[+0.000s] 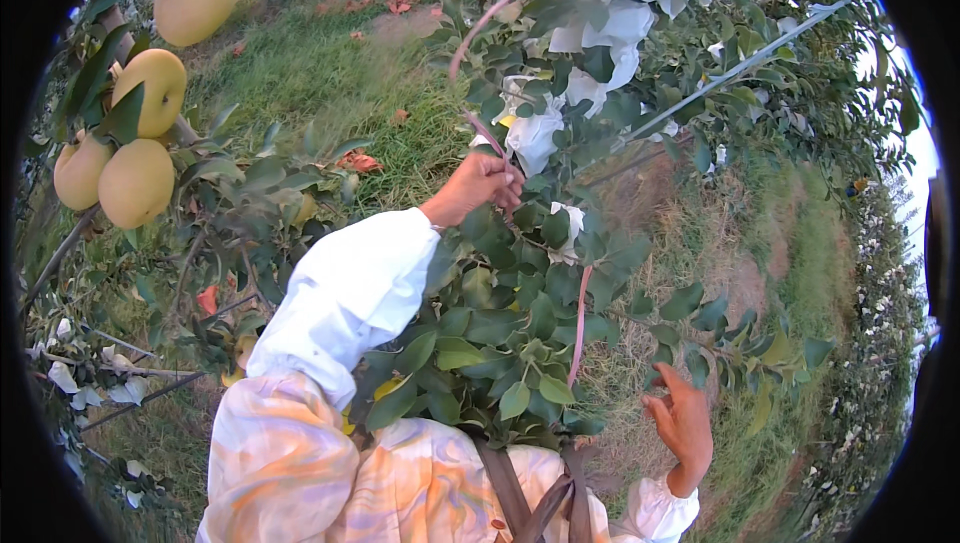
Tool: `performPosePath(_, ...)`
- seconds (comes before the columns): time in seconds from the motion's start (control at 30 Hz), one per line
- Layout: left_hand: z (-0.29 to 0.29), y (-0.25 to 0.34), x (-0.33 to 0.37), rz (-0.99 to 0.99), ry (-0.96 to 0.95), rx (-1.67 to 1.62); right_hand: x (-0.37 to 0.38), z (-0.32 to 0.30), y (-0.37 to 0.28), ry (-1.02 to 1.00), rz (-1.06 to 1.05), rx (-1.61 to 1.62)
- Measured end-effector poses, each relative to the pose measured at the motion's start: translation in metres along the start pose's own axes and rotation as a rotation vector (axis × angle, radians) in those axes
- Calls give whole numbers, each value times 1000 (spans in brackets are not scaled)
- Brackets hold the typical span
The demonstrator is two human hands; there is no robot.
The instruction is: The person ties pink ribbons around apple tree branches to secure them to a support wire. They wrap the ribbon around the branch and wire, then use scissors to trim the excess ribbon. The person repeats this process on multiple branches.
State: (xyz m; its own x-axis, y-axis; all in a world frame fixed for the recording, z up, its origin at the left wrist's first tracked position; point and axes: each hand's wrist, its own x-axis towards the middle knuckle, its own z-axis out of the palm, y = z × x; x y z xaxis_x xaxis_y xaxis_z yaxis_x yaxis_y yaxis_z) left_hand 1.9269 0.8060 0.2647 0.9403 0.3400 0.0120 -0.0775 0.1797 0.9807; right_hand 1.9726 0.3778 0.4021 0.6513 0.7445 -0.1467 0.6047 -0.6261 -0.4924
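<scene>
My left hand [478,188] is closed in a pinch around a pink strap [487,135], in the middle of the leafy branches. The strap climbs from my fingers toward the top of the tree. Lower down, a pink strap length [581,328] hangs among the leaves; foliage hides whether it is the same piece. White crumpled paper bags [535,138] hang just above and right of my left hand, with a smaller white scrap [567,231] below it. At the lower right, my right hand [682,418] is held up empty, fingers loosely bent and apart, close to some leaves [697,368].
Pale yellow apples [137,183] hang in a cluster at the left. More white bags [625,28] fill the upper branches. A grey-blue pole [740,71] slants across the upper right. Leafy branches [490,328] press against my front. Grass [330,73] and tree rows lie beyond.
</scene>
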Motion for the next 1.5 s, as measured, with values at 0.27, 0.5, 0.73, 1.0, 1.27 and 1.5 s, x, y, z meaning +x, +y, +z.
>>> performPosePath(0.27,-3,-105,21,-240,225,17,171,34,-74,61,-407,403)
performPosePath(0.5,5,-115,11,-105,317,298,330,146,-72,-115,-544,-166)
performPosePath(0.73,18,-158,2,215,512,400,386,185,-63,-411,-384,47)
performPosePath(1.0,20,-146,3,100,676,545,372,157,-65,-259,-152,568)
performPosePath(1.27,7,-162,5,-50,607,173,348,155,-67,-323,-241,756)
performPosePath(1.5,10,-123,-6,-198,563,-82,346,183,-60,-63,-228,869)
